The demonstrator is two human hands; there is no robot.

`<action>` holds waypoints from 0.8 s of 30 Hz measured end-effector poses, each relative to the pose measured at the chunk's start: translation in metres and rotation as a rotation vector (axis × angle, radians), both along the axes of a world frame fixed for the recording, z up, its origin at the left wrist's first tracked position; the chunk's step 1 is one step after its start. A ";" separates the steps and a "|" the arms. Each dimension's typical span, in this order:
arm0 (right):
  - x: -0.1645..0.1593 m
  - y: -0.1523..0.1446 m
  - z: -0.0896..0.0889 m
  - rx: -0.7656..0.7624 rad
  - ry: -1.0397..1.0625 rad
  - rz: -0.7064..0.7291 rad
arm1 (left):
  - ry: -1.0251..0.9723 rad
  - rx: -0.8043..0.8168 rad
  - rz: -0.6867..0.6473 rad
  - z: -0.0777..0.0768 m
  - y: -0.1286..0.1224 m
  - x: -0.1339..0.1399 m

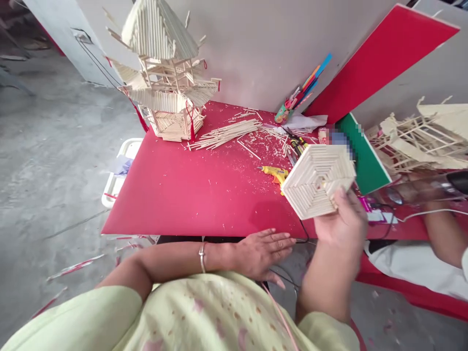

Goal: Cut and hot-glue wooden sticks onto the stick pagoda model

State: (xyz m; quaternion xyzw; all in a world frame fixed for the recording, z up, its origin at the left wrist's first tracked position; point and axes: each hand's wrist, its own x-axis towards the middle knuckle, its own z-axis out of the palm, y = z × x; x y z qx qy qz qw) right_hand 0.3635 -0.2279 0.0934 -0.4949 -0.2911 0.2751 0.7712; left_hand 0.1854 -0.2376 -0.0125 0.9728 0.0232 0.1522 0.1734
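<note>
My right hand (345, 214) grips a hexagonal panel (318, 180) made of pale sticks laid in rings, holding it up over the right part of the red table (175, 195). The thumb lies across the panel's near face, and the other fingers are mostly behind it. Flat and with fingers stretched out, my left hand (261, 253) rests near the table's front edge, holding nothing. A yellow glue gun (275, 172) lies just left of the panel, partly covered by it.
A tiered stick pagoda (164, 73) stands at the back left. Loose sticks (228, 132) and scraps lie beside it. Toward the back right are a pen cup (283, 113), pliers (295, 141) and a green board (369, 161). Another person's arm (444, 234) is at the right, near a second stick model (420, 139).
</note>
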 end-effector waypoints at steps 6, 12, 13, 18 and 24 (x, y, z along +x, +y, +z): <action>0.001 -0.009 -0.014 -0.019 0.025 -0.039 | 0.059 0.022 0.859 0.002 0.090 -0.158; -0.014 0.014 -0.022 0.009 0.001 0.046 | 0.266 -0.037 1.350 -0.018 0.180 -0.244; -0.015 0.017 -0.021 0.015 -0.025 0.055 | 0.273 -0.033 1.317 -0.020 0.187 -0.231; -0.012 0.020 -0.018 0.001 -0.106 0.033 | 0.259 -0.073 0.805 -0.017 0.158 -0.086; -0.006 0.016 -0.017 -0.071 -0.092 0.034 | 0.123 -0.231 0.005 -0.027 0.029 0.058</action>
